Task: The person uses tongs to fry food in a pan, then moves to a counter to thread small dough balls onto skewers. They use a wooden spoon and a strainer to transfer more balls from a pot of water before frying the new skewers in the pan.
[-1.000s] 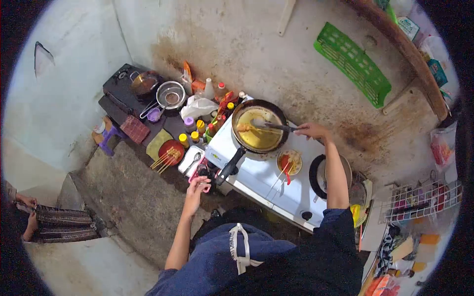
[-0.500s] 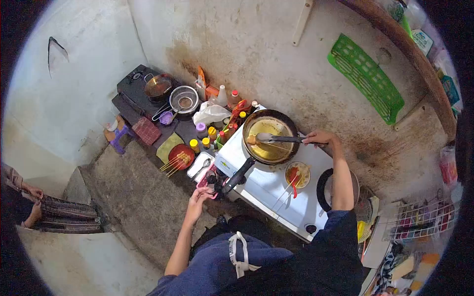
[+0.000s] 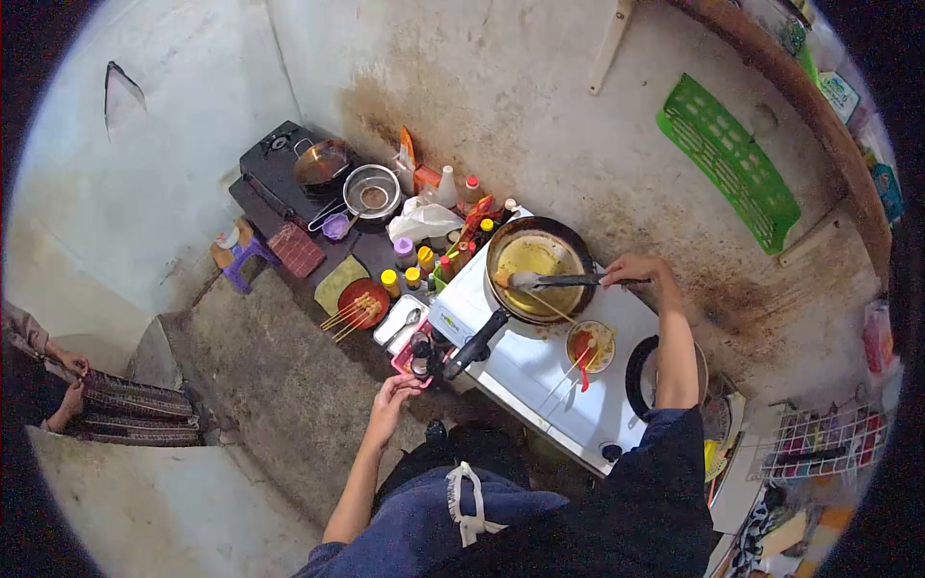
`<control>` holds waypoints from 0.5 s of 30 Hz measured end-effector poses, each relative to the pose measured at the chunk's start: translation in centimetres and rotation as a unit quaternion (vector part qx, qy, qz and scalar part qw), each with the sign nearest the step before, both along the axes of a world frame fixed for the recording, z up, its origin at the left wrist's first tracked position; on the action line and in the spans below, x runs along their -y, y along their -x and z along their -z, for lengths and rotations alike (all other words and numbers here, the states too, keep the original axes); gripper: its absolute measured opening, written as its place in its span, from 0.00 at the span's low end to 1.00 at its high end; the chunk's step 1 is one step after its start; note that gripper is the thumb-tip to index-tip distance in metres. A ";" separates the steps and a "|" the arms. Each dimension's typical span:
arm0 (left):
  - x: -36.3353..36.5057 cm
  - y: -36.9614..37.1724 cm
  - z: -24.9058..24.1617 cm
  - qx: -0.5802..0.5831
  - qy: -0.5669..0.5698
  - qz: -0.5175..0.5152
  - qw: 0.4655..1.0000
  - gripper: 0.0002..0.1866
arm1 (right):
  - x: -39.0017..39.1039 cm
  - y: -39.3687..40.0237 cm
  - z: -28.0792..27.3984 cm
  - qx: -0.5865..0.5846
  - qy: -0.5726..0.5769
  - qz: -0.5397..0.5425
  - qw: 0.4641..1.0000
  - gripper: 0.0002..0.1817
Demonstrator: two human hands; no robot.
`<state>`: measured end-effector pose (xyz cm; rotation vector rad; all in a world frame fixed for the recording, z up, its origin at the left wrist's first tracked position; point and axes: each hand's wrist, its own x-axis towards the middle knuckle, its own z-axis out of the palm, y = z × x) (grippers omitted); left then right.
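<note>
My right hand (image 3: pixel 631 271) is closed around the dark handle of a pair of grey-tipped tongs (image 3: pixel 568 280). The tips reach into a frying pan (image 3: pixel 541 226) of yellow oil, against a piece of food on a thin wooden skewer (image 3: pixel 551 305) that leans over the pan's rim. Below the pan's black handle, my left hand (image 3: pixel 390 403) pinches the edge of a pink tray (image 3: pixel 403 363) carrying dark-topped bottles. Close to the pan sits a bowl (image 3: pixel 591 347) of red and yellow mixture with a red spoon and skewers in it.
The white stove (image 3: pixel 520 385) holds a second pan (image 3: pixel 640 376) at right. Leftward are a red plate (image 3: pixel 364 303) of skewers, a white tray (image 3: pixel 401 324) with a spoon, several sauce bottles and a strainer (image 3: pixel 372 193). Another person's hands (image 3: pixel 73 380) hold patterned cloth at far left.
The tongs' tips have shifted slightly lower in the pan, and the skewer now slants across its near rim. The whole view has shifted a little. My left hand stays by the pink tray.
</note>
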<state>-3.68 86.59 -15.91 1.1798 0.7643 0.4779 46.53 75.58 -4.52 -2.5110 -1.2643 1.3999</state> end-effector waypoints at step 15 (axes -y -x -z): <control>0.2 -1.4 1.4 0.018 0.011 0.052 0.998 0.14 | 3.7 10.3 -0.1 0.431 -0.211 -0.032 0.877 0.29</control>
